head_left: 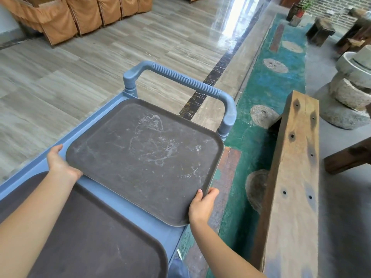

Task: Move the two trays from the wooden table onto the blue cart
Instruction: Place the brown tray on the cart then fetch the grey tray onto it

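Observation:
A dark brown tray with white scuff marks is held over the far end of the blue cart, just short of the cart's handle. My left hand grips its left rim and my right hand grips its near right corner. The tray's right edge overhangs the cart's side. A second dark brown tray lies flat on the cart's near end, partly under my left forearm.
A long wooden beam runs along the right, beside a green painted floor strip with round millstones set in it. Stone mills stand at the far right. Orange-covered chairs line the back. Open tiled floor lies left of the cart.

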